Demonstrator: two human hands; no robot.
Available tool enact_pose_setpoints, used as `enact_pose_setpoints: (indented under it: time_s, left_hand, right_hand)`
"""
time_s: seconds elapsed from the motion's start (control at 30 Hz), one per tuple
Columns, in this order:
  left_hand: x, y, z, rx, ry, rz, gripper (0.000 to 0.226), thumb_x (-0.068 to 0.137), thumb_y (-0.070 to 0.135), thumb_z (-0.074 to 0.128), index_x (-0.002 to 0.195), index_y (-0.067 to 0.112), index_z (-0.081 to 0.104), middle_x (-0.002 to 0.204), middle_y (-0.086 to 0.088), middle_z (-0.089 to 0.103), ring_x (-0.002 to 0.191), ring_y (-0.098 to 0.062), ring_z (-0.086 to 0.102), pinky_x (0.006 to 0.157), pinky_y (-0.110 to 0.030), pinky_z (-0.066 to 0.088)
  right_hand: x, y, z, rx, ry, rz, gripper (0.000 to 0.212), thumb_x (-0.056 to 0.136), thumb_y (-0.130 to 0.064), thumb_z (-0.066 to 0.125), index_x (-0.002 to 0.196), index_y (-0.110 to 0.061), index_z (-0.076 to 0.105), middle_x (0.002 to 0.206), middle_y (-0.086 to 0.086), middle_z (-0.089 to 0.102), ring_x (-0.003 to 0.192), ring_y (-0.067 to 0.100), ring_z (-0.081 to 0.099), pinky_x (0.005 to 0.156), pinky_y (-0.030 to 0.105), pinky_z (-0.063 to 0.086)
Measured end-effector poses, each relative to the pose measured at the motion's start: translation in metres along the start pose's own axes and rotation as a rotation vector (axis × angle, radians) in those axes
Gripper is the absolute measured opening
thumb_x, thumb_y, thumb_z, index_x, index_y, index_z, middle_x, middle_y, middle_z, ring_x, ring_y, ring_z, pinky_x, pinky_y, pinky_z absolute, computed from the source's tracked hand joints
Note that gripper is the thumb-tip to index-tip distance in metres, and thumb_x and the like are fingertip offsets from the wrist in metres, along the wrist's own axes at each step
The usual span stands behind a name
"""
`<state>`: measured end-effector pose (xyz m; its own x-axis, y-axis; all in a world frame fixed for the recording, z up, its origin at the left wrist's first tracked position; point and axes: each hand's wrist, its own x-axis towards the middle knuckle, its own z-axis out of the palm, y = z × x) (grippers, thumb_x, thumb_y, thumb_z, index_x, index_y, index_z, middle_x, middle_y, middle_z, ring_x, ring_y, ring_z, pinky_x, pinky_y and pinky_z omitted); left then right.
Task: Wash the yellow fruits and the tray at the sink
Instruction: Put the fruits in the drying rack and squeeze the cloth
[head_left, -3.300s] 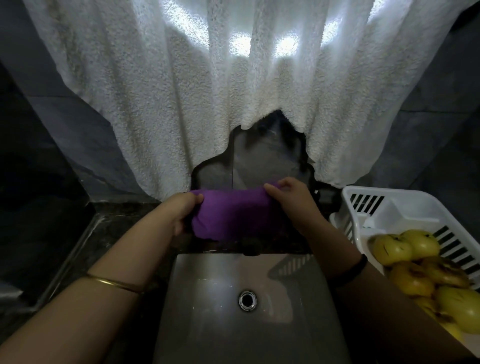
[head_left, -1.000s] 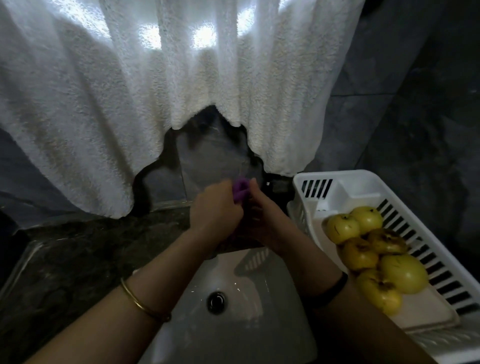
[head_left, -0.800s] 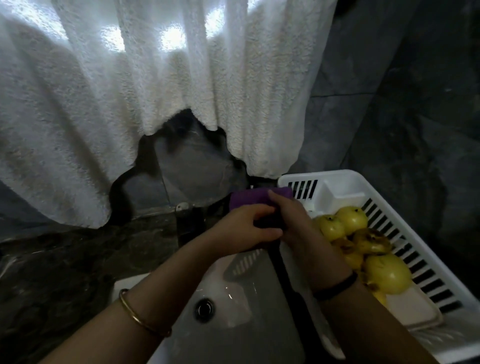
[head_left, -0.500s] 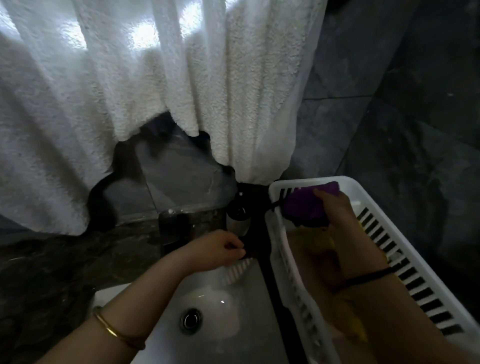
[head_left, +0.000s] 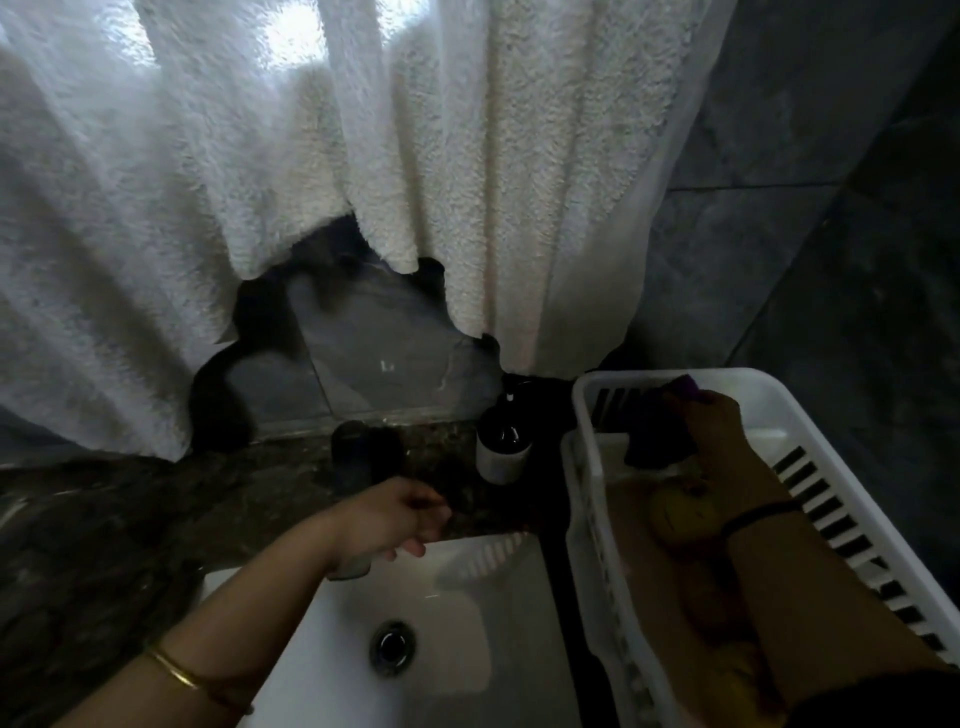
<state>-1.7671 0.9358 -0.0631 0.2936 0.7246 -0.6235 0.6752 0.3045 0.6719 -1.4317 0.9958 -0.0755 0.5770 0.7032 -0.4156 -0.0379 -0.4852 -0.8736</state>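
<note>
Head view, looking down at a white sink (head_left: 467, 597) set in a dark stone counter (head_left: 156, 519), with a round drain (head_left: 393, 644) near the middle of the basin. Just beside the sink on the right, a white slotted tray (head_left: 618, 384), its long side running away from the camera.

Inside the far end of the tray, the right grip (head_left: 714, 431), fingers curled round a purple cloth (head_left: 657, 436). Most of the cloth in shadow, hanging below the fingers near the tray's back wall. On the tray floor, yellow fruits (head_left: 675, 512) beside and partly under the right forearm: one near the wrist, others nearer the camera dim and blurred, number not clear. Round the right wrist, a black band (head_left: 753, 514).

Above the back rim of the sink, well apart from the tray, the left grip (head_left: 395, 519). Fingers loosely curled downward, nothing visible between them, outline softened by blur. On the left forearm, a thin gold bangle (head_left: 176, 673).

Upright on the counter between the sink's back corner and the tray, a dark bottle (head_left: 504, 447) with a pale label. Behind the left grip, a dark blurred fixture (head_left: 358, 452), kind not clear. Across the upper field, a white towel (head_left: 363, 156) hanging in folds over a grey tiled wall (head_left: 779, 234).
</note>
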Motion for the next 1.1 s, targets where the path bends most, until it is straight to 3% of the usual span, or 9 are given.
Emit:
enact_pose_setpoints:
  time_s: [0.1,0.37,0.5,0.6,0.7,0.8,0.97,1.03,1.1]
  left_hand:
    - [0.002,-0.003,-0.002,-0.012,-0.012,-0.030,0.024,0.097,0.033,0.051,0.119,0.024,0.051,0.097,0.001,0.064,0.076,-0.008,0.061,0.068,-0.023,0.043]
    - [0.011,-0.002,0.002,-0.036,-0.017,-0.033,0.022,0.098,0.031,0.050,0.118,0.023,0.051,0.099,0.000,0.064,0.078,-0.009,0.061,0.066,-0.021,0.044]
    - [0.013,-0.002,0.004,-0.026,-0.032,-0.027,0.023,0.098,0.031,0.049,0.120,0.024,0.050,0.098,0.004,0.063,0.079,-0.008,0.061,0.064,-0.020,0.044]
    - [0.014,-0.004,0.004,-0.012,-0.026,-0.032,0.031,0.099,0.032,0.048,0.128,0.021,0.049,0.098,0.004,0.064,0.079,-0.008,0.062,0.067,-0.021,0.045]
    - [0.013,-0.005,0.005,-0.006,-0.026,-0.046,0.035,0.099,0.032,0.048,0.132,0.019,0.048,0.101,0.002,0.064,0.081,-0.010,0.062,0.069,-0.022,0.045]
    - [0.010,-0.007,0.007,-0.010,-0.023,-0.049,0.035,0.099,0.031,0.048,0.131,0.020,0.049,0.109,-0.003,0.064,0.088,-0.013,0.062,0.075,-0.025,0.046]
    - [0.009,-0.009,0.006,-0.014,-0.015,-0.062,0.037,0.099,0.031,0.048,0.133,0.019,0.047,0.111,-0.003,0.063,0.087,-0.013,0.061,0.072,-0.023,0.045]
    - [0.008,-0.012,0.005,-0.016,-0.011,-0.071,0.038,0.099,0.031,0.048,0.135,0.019,0.046,0.109,-0.002,0.063,0.085,-0.011,0.061,0.071,-0.023,0.046]
    - [0.007,-0.015,0.005,-0.019,-0.003,-0.070,0.039,0.098,0.031,0.048,0.135,0.018,0.046,0.106,0.000,0.063,0.083,-0.011,0.061,0.071,-0.023,0.046]
  right_hand:
    - [0.005,0.001,-0.004,-0.005,0.071,-0.115,0.045,0.094,-0.027,0.058,0.128,0.001,0.053,0.126,0.024,0.057,0.116,0.040,0.053,0.101,0.045,0.042]
    - [0.012,-0.016,-0.001,0.087,-0.058,-0.251,0.046,0.091,-0.022,0.061,0.129,0.001,0.052,0.118,0.015,0.058,0.109,0.029,0.055,0.081,0.029,0.045]
    - [0.024,0.016,0.005,-0.584,0.047,-0.445,0.052,0.090,-0.029,0.061,0.128,0.003,0.046,0.123,0.023,0.054,0.108,0.036,0.053,0.086,0.035,0.041]
    - [0.027,0.032,0.009,-0.856,-0.023,-0.521,0.059,0.080,-0.021,0.073,0.130,-0.001,0.047,0.120,0.017,0.055,0.111,0.035,0.053,0.097,0.046,0.044]
    - [0.040,0.050,0.015,-1.091,-0.096,-0.525,0.047,0.079,-0.030,0.066,0.122,-0.012,0.061,0.119,0.010,0.059,0.111,0.031,0.052,0.098,0.044,0.041]
    - [0.024,0.043,0.024,-0.954,-0.018,-0.497,0.033,0.096,-0.033,0.050,0.116,-0.011,0.065,0.116,0.013,0.062,0.105,0.029,0.055,0.095,0.042,0.043]
    - [0.013,0.050,0.035,-0.673,-0.307,-0.174,0.067,0.096,-0.059,0.029,0.143,-0.013,0.040,0.143,0.014,0.045,0.125,0.034,0.047,0.108,0.042,0.036]
    - [0.020,0.053,0.037,-0.483,-0.283,-0.138,0.075,0.087,-0.069,0.034,0.140,-0.017,0.043,0.139,0.013,0.049,0.122,0.035,0.050,0.097,0.045,0.046]
    - [0.019,0.049,0.040,-0.416,-0.275,-0.122,0.064,0.094,-0.057,0.035,0.142,-0.015,0.041,0.137,0.016,0.049,0.119,0.037,0.050,0.082,0.041,0.051]
